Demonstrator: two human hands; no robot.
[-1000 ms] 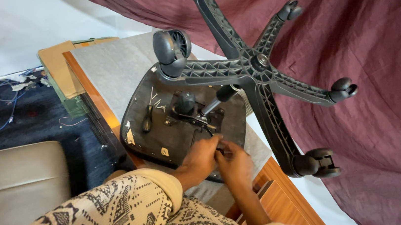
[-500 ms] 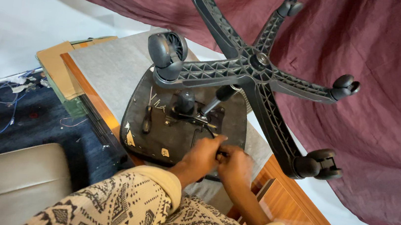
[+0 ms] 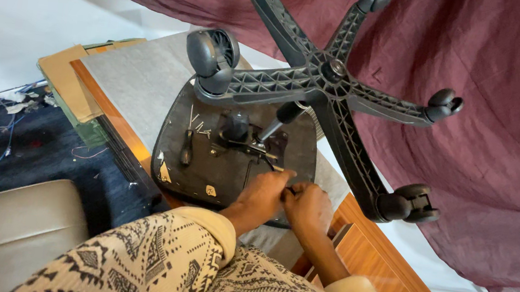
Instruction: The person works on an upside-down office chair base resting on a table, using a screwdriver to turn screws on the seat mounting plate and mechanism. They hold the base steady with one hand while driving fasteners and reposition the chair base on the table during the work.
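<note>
An upturned office chair seat (image 3: 219, 167) lies on the wooden table (image 3: 383, 262), its five-star wheeled base (image 3: 324, 82) sticking up. Both hands meet at the seat's near edge — the left hand (image 3: 261, 194) and right hand (image 3: 308, 206) curled, fingertips pinching a thin metal lever (image 3: 274, 165) of the black mechanism (image 3: 241, 137).

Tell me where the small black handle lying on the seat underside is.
Head view: the small black handle lies left on the black seat underside, beside the central mechanism.
</note>
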